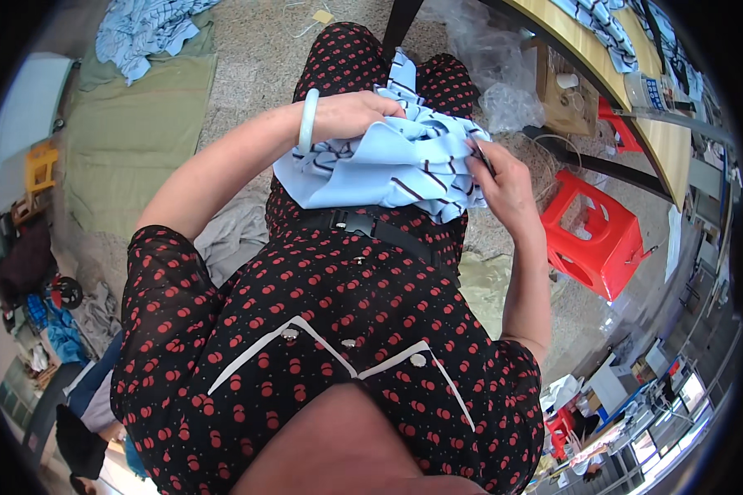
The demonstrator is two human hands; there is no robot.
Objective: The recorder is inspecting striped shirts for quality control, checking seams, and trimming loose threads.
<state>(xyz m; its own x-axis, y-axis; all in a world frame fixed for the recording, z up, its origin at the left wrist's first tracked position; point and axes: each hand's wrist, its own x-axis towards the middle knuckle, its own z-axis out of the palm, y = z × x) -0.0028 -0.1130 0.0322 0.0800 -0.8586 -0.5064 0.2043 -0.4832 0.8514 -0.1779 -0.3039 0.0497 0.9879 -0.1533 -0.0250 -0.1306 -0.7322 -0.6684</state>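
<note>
A light blue garment [338, 177] with dark stripes lies bunched across my lap, its folds spilling over both thighs. My left hand [355, 114], with a pale bangle [308, 122] on its wrist, grips the cloth at its upper edge; the fingertips partly disappear into the folds. At the garment's right side is my right hand [504, 180], closed around a small dark slim tool [485, 158] whose exact kind I cannot make out. That hand also touches the cloth edge.
To the right stands a red plastic stool [594, 235] under a wooden-topped table [673, 153] bearing more striped cloth [603, 33]. Clear plastic bags [504, 82] and a cardboard box [565, 103] lie beneath it. At left, a green sheet [140, 140] carries another blue cloth pile [149, 37].
</note>
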